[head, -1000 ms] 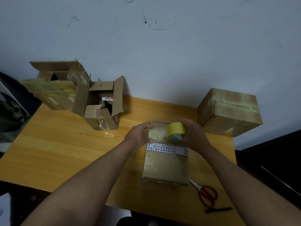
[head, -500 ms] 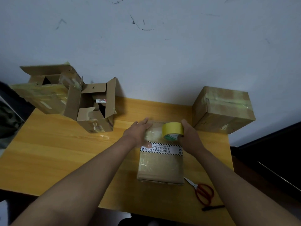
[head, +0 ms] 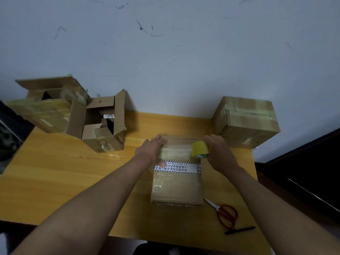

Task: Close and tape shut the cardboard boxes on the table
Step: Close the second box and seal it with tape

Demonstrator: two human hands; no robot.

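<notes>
The wooden table fills the lower half of the view, its far edge against a scuffed pale wall. At ten o'clock sits the biggest carton, a large open box with its flaps up and glossy tape across its near side. Touching its right side is a smaller open box, flaps spread, with a white tube-like item lying inside. At two o'clock, against the wall, stands a sealed box with a tape band running across its top and down one side.

At the centre of the table lies the flat box being worked on — closed, with a white label strip edged in black hatching across it and a clear, shiny stretch of tape over its far end. The left hand lies on that far left corner, fingers straight and pressing down on the tape. The right hand is at the far right corner, fingers curled round a yellow tape roll that stands on the box's top.

At five o'clock, just beside the flat box's near right corner, lie red-handled scissors, blades toward the box. Just nearer than these lies a black pen — apart from the scissors, close to the table's edge.
</notes>
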